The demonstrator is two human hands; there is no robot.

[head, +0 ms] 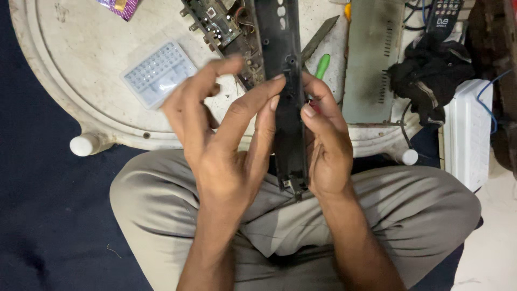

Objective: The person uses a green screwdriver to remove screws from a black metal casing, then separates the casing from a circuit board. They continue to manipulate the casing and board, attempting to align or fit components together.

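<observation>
Holding a long black plastic panel [288, 102] upright over the lap, both hands meet at its middle. The left hand [226, 134] has its fingers spread and loosely open, with the middle and ring fingertips pressed flat against the panel's left edge; it braces rather than clasps. The right hand [326, 145] is closed around the panel from the right side, thumb on the front face and fingers curled behind. The panel runs from the top of the view down to just above the grey trousers [404, 205], its lower end showing a small clip. Behind the hands lies a round white surface [70, 59], dirty and scuffed. On it sit a green circuit board [215, 21] with wires, just beside the panel's upper part, a clear plastic case of small bits [159, 73] near the left hand, a green-handled screwdriver [322, 66] just right of the panel, and a grey metal cover [371, 59]. A black cloth [428, 73] and a remote control [444, 16] lie further right
</observation>
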